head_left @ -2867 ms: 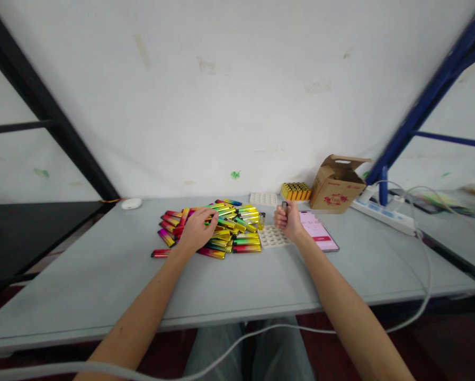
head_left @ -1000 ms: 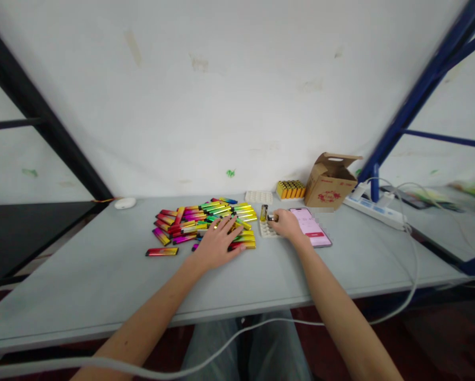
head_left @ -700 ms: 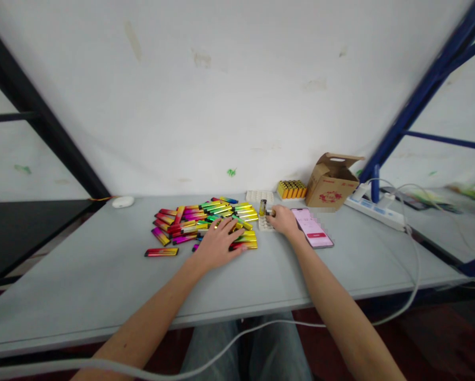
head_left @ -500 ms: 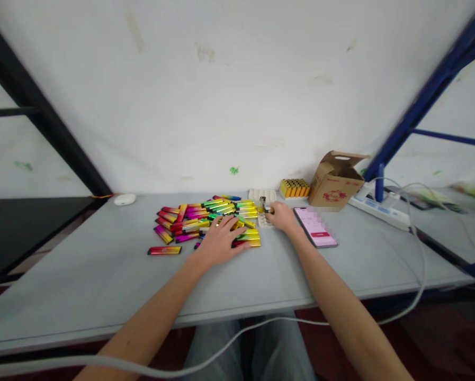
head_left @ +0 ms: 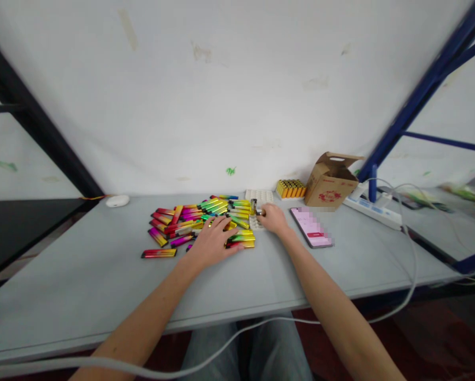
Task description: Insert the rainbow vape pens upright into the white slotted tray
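A pile of shiny lighters [head_left: 180, 228] in red, yellow, green and purple lies on the grey table. My left hand [head_left: 213, 241] rests on the pile's right side, its fingers spread over the lighters. My right hand [head_left: 275, 219] is closed in a pinch around a small metallic lighter [head_left: 260, 212], mostly hidden by the fingers. That hand is over a small white holed tray [head_left: 257, 223]. Just left of the fingertips, a shiny lighter [head_left: 253, 205] stands upright at the tray. Behind them lies another white holed tray [head_left: 259, 194].
A tray of upright yellow-orange lighters [head_left: 290, 189] stands at the back beside an opened cardboard box [head_left: 330, 182]. A phone [head_left: 311, 227] lies right of my right hand. Farther right is a power strip [head_left: 376, 211]. A white cable [head_left: 277, 321] crosses in front of the table.
The whole view has shifted slightly, so things appear farther left. Both hands keep nearly the same places, the left over the pile and the right at the white tray.
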The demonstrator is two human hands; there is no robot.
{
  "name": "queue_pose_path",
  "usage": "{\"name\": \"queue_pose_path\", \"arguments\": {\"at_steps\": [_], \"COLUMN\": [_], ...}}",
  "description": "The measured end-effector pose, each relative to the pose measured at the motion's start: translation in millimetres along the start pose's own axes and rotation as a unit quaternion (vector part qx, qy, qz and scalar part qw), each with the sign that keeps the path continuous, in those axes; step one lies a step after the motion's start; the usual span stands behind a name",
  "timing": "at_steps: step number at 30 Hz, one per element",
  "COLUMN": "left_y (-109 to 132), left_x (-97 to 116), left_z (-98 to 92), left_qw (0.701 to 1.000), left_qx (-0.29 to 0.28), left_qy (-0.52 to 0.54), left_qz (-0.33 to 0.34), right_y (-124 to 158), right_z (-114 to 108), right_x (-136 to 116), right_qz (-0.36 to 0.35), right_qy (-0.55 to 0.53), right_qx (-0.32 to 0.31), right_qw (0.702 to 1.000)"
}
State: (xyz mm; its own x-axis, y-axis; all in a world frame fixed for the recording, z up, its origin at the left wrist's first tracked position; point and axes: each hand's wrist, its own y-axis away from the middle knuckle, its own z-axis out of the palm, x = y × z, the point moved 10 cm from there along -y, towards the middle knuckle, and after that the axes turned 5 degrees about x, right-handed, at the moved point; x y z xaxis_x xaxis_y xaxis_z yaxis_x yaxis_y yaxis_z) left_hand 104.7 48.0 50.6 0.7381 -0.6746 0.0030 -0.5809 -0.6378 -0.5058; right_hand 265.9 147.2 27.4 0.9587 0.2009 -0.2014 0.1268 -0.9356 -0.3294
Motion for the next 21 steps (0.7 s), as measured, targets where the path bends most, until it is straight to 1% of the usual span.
{"name": "queue_pose_path", "arguments": {"at_steps": [3,6,11,15,18,21], "left_y": [0,1,3,4,3,2], "left_x": [-2,-4,-5,-9,-11,-12], "left_z": [-2.2,-4.3,-5.3,-8.4,-10.9,-15.4], "left_qw": [1.0,1.0,1.0,0.999,0.998,0.996], "left_qx": [0.002,0.006,0.01,0.03,0.046,0.073], "left_qy": [-0.004,-0.003,0.015,0.033,0.046,0.052], "left_qz": [-0.002,-0.003,0.002,-0.004,-0.013,-0.022], "right_y": [1,2,3,2,3,5], "right_z": [2,1,0,-3,-14,-30], "right_x": [-14,-22,-19,-13,-2,10], "right_qz": [-0.009,-0.008,0.012,0.023,0.045,0.056], "right_qy": [-0.005,-0.009,-0.033,-0.099,-0.19,-0.312], "right_qx": [0.006,0.014,0.027,0.051,0.105,0.176], "right_qw": [1.0,1.0,0.999,0.994,0.975,0.932]}}
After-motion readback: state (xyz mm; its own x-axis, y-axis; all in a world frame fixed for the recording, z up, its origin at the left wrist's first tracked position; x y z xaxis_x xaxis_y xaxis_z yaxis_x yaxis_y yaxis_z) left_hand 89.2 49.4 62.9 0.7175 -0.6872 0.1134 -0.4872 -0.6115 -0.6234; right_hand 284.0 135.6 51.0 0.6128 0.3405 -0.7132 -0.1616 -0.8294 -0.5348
